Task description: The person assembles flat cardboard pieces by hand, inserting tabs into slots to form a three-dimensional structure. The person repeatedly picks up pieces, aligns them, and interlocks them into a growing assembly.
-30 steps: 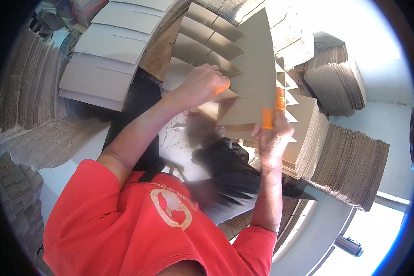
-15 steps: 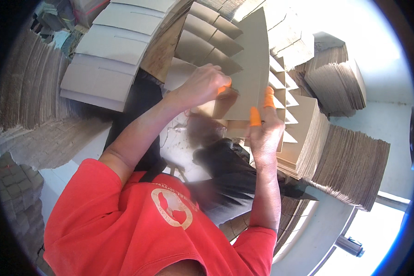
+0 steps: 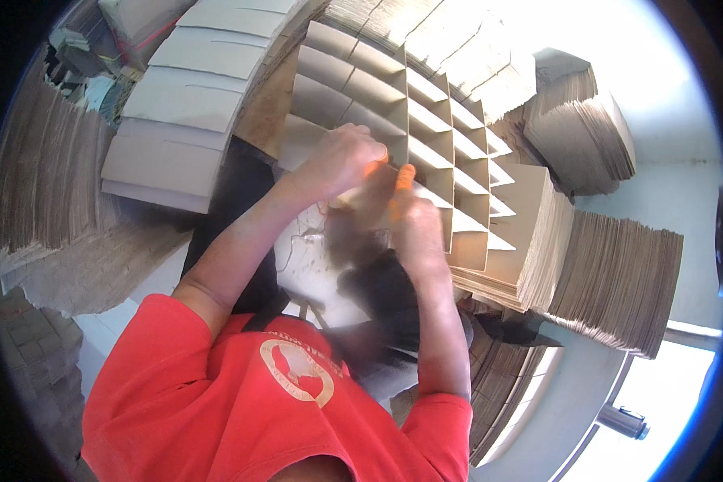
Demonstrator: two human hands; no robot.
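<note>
A cardboard divider grid [image 3: 450, 153] of crossing slotted strips stands in front of me. My left hand [image 3: 341, 161] is closed at its near left side, on the ends of the strips. Beside it, my right hand [image 3: 416, 225] is closed around the near end of a cross strip [image 3: 398, 132] that sits down among the others. Orange finger covers [image 3: 404, 178] show on both hands. The two hands nearly meet, and my knuckles hide the exact grip.
Slotted cardboard sheets [image 3: 197, 84] lie in an overlapping row at the left. A stack of flat cardboard [image 3: 534, 241] is under the grid's right side, with more cardboard stacks [image 3: 618, 277] farther right. Tall cardboard piles [image 3: 40, 169] stand at the far left.
The broad strip that stood raised over the grid now sits down among the other strips. My right hand has moved left, close to my left hand, which has shifted slightly.
</note>
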